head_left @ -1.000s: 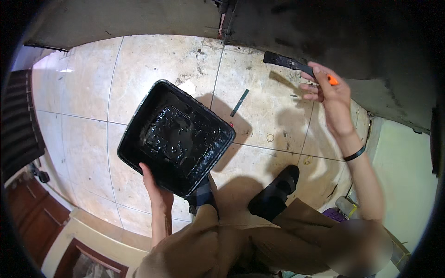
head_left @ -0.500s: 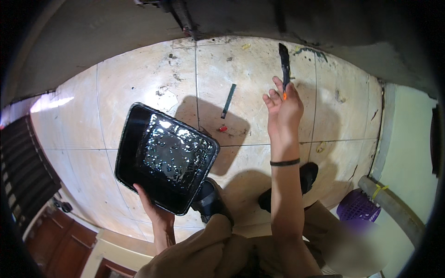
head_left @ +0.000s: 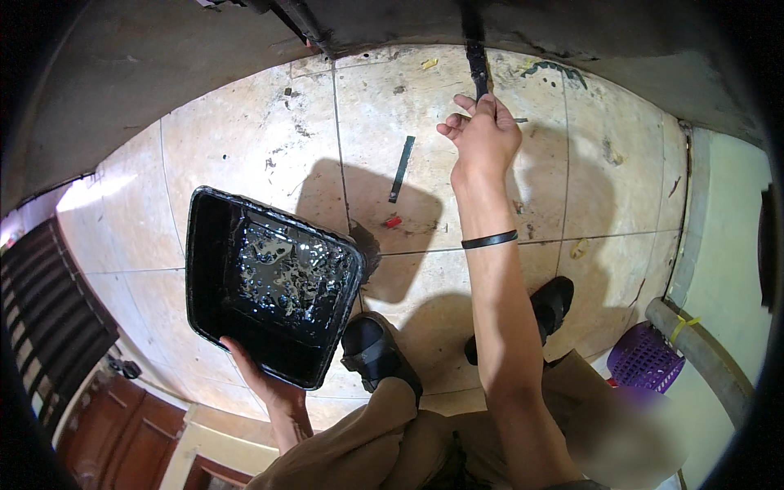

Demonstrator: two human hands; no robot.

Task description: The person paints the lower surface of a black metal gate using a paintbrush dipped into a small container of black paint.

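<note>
A black rectangular tray [head_left: 214,269], wet inside with glossy black paint, hangs tilted above the floor at left. My left hand [head_left: 265,388] is closed on its near edge, thumb over the rim and the other fingers hidden underneath. Held out ahead, my right hand [head_left: 487,137] pinches a paintbrush [head_left: 479,77] coated in black, with some fingers loosely spread. The brush's tip is at the lower edge of a dark grey surface [head_left: 163,90], where a wet black streak [head_left: 471,24] runs upward from it.
On the tiled floor [head_left: 245,155] lie a dark green strip [head_left: 401,169], a small red piece [head_left: 394,221] and black spots. My sandalled feet [head_left: 374,347] stand below. A purple basket [head_left: 645,359] and a grey pipe [head_left: 702,343] are at right, and a dark slatted rack [head_left: 53,327] at left.
My right hand has moved the brush forward, from over the floor to the grey surface. The tray has shifted slightly left, and the view has moved a little.
</note>
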